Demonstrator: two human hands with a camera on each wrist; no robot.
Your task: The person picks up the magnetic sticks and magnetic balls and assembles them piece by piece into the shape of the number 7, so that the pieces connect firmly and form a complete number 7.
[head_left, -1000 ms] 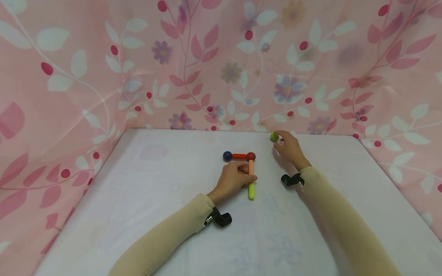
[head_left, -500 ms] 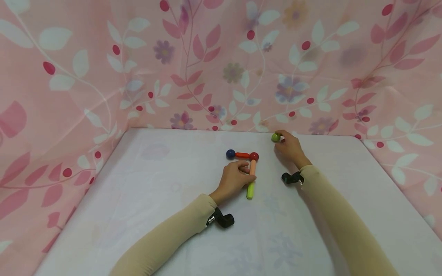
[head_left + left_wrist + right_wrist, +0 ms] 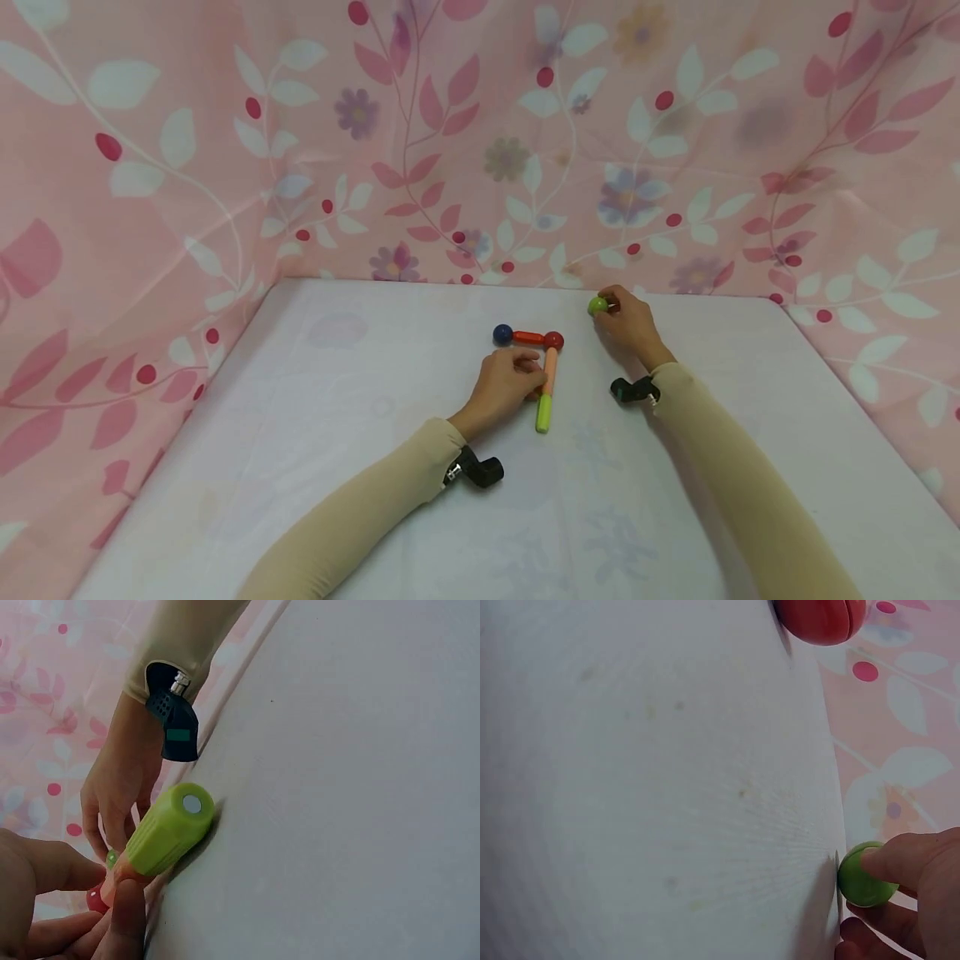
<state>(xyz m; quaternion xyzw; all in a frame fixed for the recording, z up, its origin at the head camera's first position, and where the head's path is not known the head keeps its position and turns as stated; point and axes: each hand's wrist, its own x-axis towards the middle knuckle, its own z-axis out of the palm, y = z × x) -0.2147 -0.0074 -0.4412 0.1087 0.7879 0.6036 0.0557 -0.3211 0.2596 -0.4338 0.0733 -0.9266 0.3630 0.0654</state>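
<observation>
In the head view, a blue ball, a short red rod and a red ball lie in a row. From the red ball a longer magnetic rod, orange then lime green, runs toward me. My left hand has thumb and finger at its orange part; in the left wrist view they lie on either side of it. A pale round disc shows on the lime end. My right hand pinches a green ball near the table's back edge, apart from the other pieces.
The table has a white cloth. A pink floral curtain hangs directly behind its back edge. Each wrist carries a small black camera, one on the left and one on the right.
The joined pieces have shifted slightly right, and the rod's lime end has swung a little left. My left thumb has drawn back from across the rod. The green ball has come slightly nearer, still pinched.
</observation>
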